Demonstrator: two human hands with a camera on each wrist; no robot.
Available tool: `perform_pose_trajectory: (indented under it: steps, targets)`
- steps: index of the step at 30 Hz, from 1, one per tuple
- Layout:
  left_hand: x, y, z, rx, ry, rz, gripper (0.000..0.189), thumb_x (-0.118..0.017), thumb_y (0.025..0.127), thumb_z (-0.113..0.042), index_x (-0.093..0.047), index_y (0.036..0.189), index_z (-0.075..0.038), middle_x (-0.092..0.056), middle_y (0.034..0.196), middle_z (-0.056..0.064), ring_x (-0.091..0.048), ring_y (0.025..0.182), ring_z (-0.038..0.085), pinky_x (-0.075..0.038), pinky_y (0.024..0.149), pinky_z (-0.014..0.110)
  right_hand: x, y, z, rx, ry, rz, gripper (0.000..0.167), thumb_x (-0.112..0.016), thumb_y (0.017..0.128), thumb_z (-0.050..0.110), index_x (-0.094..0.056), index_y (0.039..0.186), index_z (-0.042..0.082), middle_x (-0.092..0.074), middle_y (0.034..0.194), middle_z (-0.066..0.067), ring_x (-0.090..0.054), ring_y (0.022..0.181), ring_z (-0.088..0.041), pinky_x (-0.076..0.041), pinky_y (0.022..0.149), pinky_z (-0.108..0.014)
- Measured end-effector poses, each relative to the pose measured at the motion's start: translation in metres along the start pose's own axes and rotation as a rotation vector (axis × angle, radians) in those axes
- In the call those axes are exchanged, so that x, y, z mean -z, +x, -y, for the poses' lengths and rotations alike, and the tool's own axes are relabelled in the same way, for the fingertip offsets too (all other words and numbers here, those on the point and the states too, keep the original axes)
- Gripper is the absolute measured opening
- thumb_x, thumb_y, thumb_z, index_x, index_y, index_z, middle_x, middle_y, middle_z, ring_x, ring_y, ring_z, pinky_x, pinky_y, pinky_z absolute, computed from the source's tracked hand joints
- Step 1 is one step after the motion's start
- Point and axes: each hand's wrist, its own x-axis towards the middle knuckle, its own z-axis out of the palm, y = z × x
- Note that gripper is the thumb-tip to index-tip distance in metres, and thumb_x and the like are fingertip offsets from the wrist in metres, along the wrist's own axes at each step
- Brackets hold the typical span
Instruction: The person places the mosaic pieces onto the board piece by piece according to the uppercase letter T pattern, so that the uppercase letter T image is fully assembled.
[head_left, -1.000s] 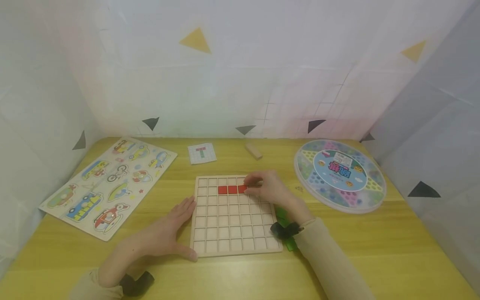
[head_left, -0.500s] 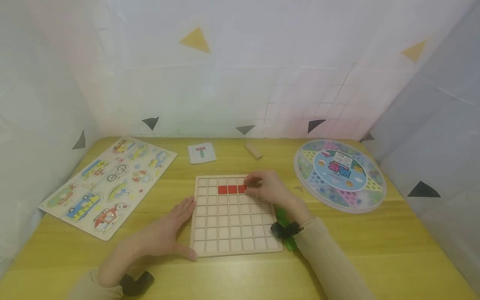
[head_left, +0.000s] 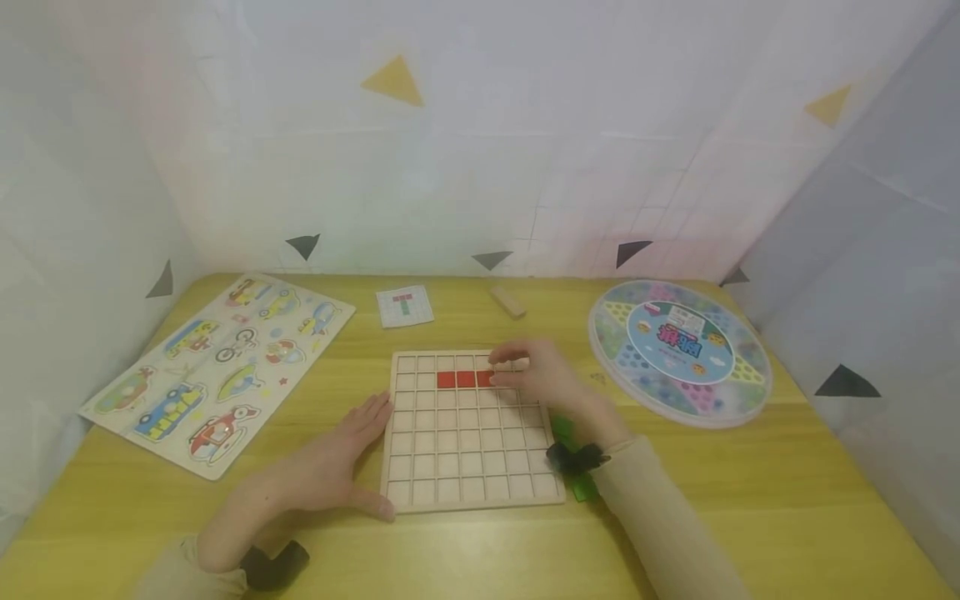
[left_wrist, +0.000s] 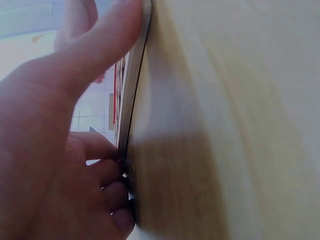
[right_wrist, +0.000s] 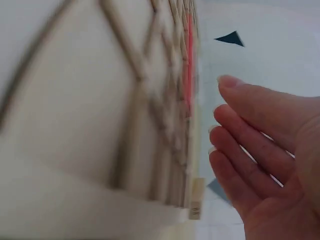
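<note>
- The grid board (head_left: 468,442) lies flat on the yellow wooden table (head_left: 787,517), in the middle, between the two hands.
- Three red squares (head_left: 466,380) sit in a row on it, side by side, in the second line from the far edge.
- The left hand (head_left: 337,458) touches the left side of the grid board. Its fingers are close together, and its thumb is stretched wide from them, down at the near corner (like a big letter C).
- The right hand (head_left: 551,379) is over the far right part of the grid board, next to the last red square. Its thumb and fingers are a bit bent, and there is a gap between them. They pinch nothing, and the right wrist view shows the fingertips off the board.
- Green pieces (head_left: 583,487) lie just beside the right edge of the grid board, partly hidden under the right arm.
- A small card (head_left: 405,306) lies past the board, with a red and green T shape on it.
- A little wooden block (head_left: 507,302) lies to the right of the card.
- A picture puzzle (head_left: 206,379) with cars, a bus and a bike is on the left.
- A round game box (head_left: 678,354) is on the right.
</note>
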Motion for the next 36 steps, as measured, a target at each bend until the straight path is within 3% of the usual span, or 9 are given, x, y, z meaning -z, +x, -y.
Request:
perform_pose_trajectory:
  steps: [7, 17, 23, 27, 36]
  targets:
    - [0.001, 0.001, 0.0, -0.004, 0.001, 0.004, 0.135, -0.075, 0.064, -0.076, -0.014, 0.16, -0.003, -0.003, 0.168, 0.014, -0.008, 0.153, 0.041, -0.019, 0.121, 0.058, 0.021, -0.009, 0.002, 0.088, -0.053, -0.011, 0.027, -0.079, 0.086, 0.019, -0.074, 0.111, 0.009, -0.073, 0.114, -0.002, -0.064, 0.114, -0.026, -0.05, 0.101, -0.051]
    - [0.0, 0.001, 0.001, -0.008, -0.001, 0.003, 0.134, -0.075, 0.064, -0.075, -0.015, 0.159, -0.002, -0.003, 0.168, 0.014, -0.008, 0.153, 0.041, -0.019, 0.121, 0.058, 0.041, -0.036, -0.02, 0.156, -0.119, -0.052, 0.023, -0.081, 0.084, 0.019, -0.075, 0.106, 0.013, -0.074, 0.108, 0.004, -0.067, 0.108, -0.023, -0.052, 0.098, -0.051]
    - [0.0, 0.001, 0.001, -0.011, 0.004, 0.003, 0.134, -0.075, 0.064, -0.076, -0.015, 0.159, -0.002, -0.003, 0.168, 0.014, -0.008, 0.153, 0.04, -0.019, 0.121, 0.058, 0.052, -0.062, -0.037, 0.113, -0.131, -0.027, 0.023, -0.081, 0.084, 0.022, -0.075, 0.106, 0.02, -0.074, 0.109, 0.007, -0.067, 0.109, -0.022, -0.052, 0.097, -0.053]
    - [-0.001, 0.001, 0.001, -0.009, 0.004, 0.001, 0.134, -0.075, 0.064, -0.076, -0.015, 0.159, -0.002, -0.003, 0.168, 0.014, -0.008, 0.153, 0.04, -0.02, 0.121, 0.058, 0.058, -0.077, -0.041, 0.126, -0.146, 0.02, 0.026, -0.083, 0.083, 0.024, -0.074, 0.107, 0.021, -0.074, 0.109, 0.008, -0.067, 0.108, -0.02, -0.053, 0.097, -0.053]
    - [-0.002, 0.001, 0.002, -0.012, 0.013, -0.008, 0.135, -0.074, 0.063, -0.077, -0.015, 0.159, -0.002, -0.004, 0.168, 0.014, -0.009, 0.153, 0.041, -0.019, 0.12, 0.058, 0.061, -0.087, -0.056, 0.092, -0.178, 0.089, 0.037, -0.085, 0.079, 0.035, -0.072, 0.112, 0.026, -0.072, 0.112, 0.014, -0.066, 0.108, -0.011, -0.054, 0.097, -0.041]
